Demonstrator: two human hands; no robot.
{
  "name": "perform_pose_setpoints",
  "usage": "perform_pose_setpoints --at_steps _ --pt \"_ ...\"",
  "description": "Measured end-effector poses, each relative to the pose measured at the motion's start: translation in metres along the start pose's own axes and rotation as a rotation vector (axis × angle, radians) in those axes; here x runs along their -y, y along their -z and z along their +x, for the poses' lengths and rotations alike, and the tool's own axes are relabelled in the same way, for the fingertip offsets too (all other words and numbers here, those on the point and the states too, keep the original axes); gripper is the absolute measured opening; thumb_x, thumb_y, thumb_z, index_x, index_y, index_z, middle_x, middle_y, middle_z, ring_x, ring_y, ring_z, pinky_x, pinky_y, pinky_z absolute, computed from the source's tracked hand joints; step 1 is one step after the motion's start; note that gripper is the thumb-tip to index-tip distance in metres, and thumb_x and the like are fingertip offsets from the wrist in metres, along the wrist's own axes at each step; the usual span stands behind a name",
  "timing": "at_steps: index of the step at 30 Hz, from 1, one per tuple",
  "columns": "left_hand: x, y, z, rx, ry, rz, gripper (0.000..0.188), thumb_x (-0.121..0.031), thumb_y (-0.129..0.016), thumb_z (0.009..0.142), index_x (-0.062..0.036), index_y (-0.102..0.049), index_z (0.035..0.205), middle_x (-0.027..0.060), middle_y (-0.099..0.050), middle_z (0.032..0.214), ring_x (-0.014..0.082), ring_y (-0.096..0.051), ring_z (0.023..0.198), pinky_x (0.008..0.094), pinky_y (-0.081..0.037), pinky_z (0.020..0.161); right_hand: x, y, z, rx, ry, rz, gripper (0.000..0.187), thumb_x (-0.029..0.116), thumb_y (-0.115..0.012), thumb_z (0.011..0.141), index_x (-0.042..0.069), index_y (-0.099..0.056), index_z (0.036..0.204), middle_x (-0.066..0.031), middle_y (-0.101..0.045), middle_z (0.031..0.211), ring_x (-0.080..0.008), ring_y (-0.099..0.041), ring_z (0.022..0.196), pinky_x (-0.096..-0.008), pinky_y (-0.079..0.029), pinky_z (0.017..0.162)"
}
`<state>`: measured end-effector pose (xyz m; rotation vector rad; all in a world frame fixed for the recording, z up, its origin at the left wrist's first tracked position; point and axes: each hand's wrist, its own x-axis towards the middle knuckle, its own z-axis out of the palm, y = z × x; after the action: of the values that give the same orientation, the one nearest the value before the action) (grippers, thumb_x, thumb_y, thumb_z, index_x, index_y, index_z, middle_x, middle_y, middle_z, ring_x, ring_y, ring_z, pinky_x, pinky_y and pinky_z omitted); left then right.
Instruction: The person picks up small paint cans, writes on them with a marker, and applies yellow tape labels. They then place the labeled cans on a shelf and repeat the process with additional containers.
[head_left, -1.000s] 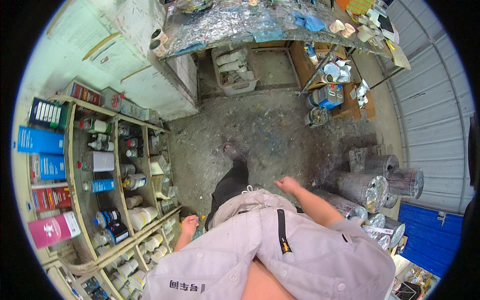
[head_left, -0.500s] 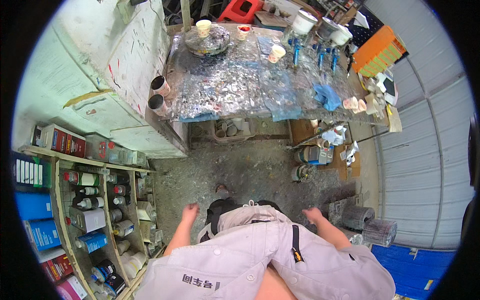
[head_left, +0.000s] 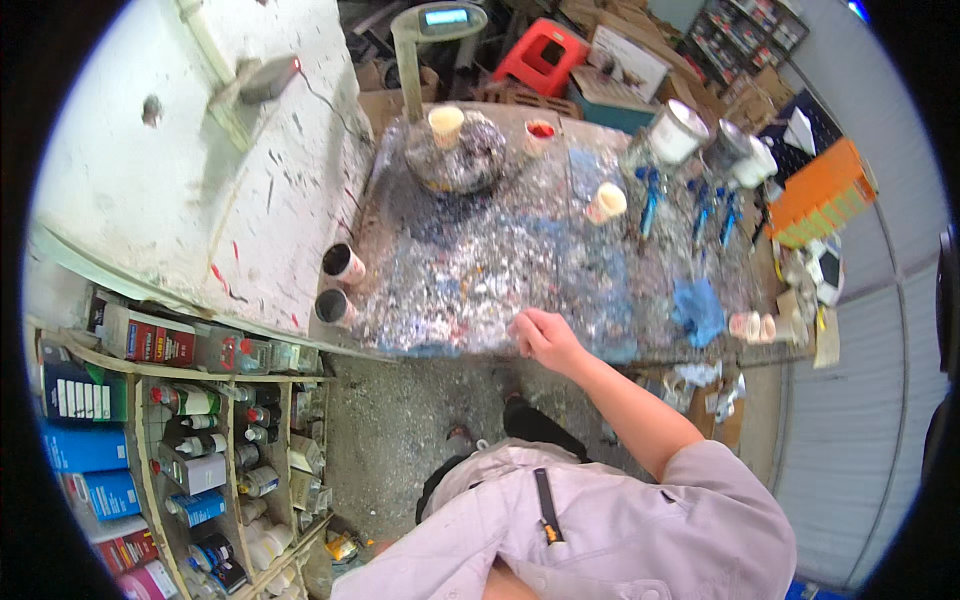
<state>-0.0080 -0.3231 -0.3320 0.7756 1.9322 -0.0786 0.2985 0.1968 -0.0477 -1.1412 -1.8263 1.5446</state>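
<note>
My right hand [head_left: 545, 337] reaches over the near edge of a paint-spattered table [head_left: 460, 290]. Its fingers are curled in, and nothing shows between them. My left hand is not in view. Farther back, a paper cup with pale contents [head_left: 446, 128] stands on a round, paint-crusted scale [head_left: 458, 165] with a lit display [head_left: 444, 17] on a post. Beside it is a cup of red paint [head_left: 539, 138]; a pale cup [head_left: 606, 204] is farther right. Two dark-lined cups [head_left: 345, 264] sit at the table's left edge. Several blue spray guns [head_left: 649, 202] are at the right.
A blue crumpled cloth or glove [head_left: 698, 310] and toppled paper cups [head_left: 745, 325] lie at the right front. White pails [head_left: 678, 132] and an orange box [head_left: 825, 195] line the right side. Shelves of bottles and cans [head_left: 197, 470] stand left, below a white wall [head_left: 250, 190].
I have moved closer to the table. My right hand has risen from beside my body to the table's near edge, and my left hand has gone out of view.
</note>
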Motion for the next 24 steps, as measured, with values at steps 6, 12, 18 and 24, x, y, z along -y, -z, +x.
perform_pose_setpoints --at_steps 6,12,18,24 --pt "-0.122 -0.016 -0.004 -0.159 0.223 -0.627 0.034 -0.030 -0.072 0.097 -0.0025 -0.074 0.116 0.0164 -0.077 0.116 0.0274 -0.074 0.110 0.0424 -0.058 0.092 0.075 0.082 0.224 -0.129 0.315 0.319 0.021 0.022 -0.061 0.110 0.005 -0.072 0.111 -0.0005 -0.066 0.080 -0.0072 -0.055 0.061 -0.0255 -0.044 0.054" --pt "-0.243 -0.033 -0.001 -0.237 0.189 -0.915 0.036 -0.032 -0.068 0.098 -0.0051 -0.071 0.123 0.0167 -0.075 0.123 0.0284 -0.072 0.115 0.0429 -0.057 0.096 0.175 0.139 0.448 -0.292 0.174 0.506 0.050 0.043 -0.075 0.102 0.010 -0.066 0.140 -0.0056 -0.071 0.117 -0.0156 -0.069 0.088 -0.0298 -0.055 0.067" --pt "-0.284 -0.054 -0.012 -0.270 0.273 -0.987 0.039 -0.033 -0.064 0.100 -0.0078 -0.067 0.129 0.0170 -0.072 0.129 0.0293 -0.070 0.120 0.0433 -0.056 0.099 0.199 0.143 0.552 -0.386 0.290 0.607 0.036 0.036 -0.073 0.105 0.022 -0.072 0.139 0.0051 -0.074 0.113 -0.0111 -0.064 0.089 -0.0327 -0.055 0.070" --pt "-0.283 -0.077 -0.016 -0.271 0.338 -0.987 0.043 -0.035 -0.060 0.102 -0.0105 -0.064 0.136 0.0173 -0.069 0.135 0.0302 -0.068 0.125 0.0437 -0.055 0.102 0.188 0.139 0.557 -0.408 0.382 0.633 0.050 0.032 -0.073 0.106 0.019 -0.062 0.153 0.0036 -0.075 0.113 -0.0116 -0.068 0.088 -0.0305 -0.054 0.065"
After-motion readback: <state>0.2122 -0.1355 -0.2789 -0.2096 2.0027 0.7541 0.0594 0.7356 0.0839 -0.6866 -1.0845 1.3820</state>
